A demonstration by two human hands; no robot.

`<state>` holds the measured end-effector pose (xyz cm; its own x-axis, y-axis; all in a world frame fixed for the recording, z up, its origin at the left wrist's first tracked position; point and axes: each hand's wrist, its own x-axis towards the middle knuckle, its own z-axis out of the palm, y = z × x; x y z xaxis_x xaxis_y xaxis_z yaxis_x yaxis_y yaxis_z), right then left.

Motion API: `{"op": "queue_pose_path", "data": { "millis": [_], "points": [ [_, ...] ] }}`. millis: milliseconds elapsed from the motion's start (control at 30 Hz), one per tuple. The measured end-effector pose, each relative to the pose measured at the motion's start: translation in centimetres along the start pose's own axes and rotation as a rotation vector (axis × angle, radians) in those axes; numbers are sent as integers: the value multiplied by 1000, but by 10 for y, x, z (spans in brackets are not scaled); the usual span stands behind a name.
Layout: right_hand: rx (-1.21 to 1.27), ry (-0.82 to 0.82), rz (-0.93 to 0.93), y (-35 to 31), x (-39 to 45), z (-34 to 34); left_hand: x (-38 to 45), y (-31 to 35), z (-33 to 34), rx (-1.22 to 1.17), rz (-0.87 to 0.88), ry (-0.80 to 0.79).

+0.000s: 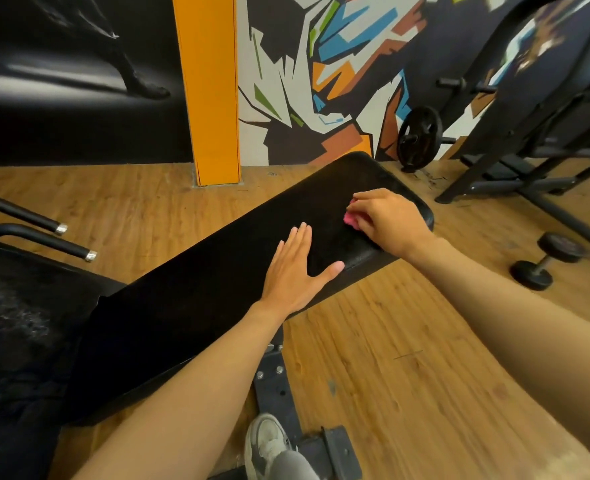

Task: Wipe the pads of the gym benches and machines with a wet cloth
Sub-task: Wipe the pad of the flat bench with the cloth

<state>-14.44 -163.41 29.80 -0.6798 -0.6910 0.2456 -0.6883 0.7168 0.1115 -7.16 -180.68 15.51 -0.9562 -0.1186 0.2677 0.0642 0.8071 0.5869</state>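
A long black bench pad (pixel 217 278) runs diagonally from lower left to upper right. My left hand (pixel 295 271) lies flat on the pad near its middle, fingers straight and together. My right hand (pixel 387 220) is near the pad's far end and grips a pink cloth (pixel 349 218) against the surface. Only a small edge of the cloth shows under the fingers.
A second black pad (pixel 16 323) and two chrome-tipped bars (pixel 58 244) sit at the left. A dumbbell (pixel 546 261), a weight plate (pixel 418 138) and a dark machine frame (pixel 529 168) stand at the right. An orange pillar (pixel 210 88) is behind. The bench's metal base (pixel 276 386) and my shoe (pixel 269 445) are below.
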Motion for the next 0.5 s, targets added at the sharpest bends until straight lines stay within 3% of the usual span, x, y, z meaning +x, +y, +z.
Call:
{"op": "queue_pose_path", "data": {
  "millis": [133,267,367,500],
  "points": [
    [-37,38,207,47,33,-14,1,-5,5,26,28,48],
    [-64,-84,150,34,62,-4,3,-7,8,49,21,68],
    [3,-124,91,28,36,-12,4,-7,8,46,29,76],
    [28,83,97,18,-53,-10,3,-6,8,64,22,79]
  ]
}}
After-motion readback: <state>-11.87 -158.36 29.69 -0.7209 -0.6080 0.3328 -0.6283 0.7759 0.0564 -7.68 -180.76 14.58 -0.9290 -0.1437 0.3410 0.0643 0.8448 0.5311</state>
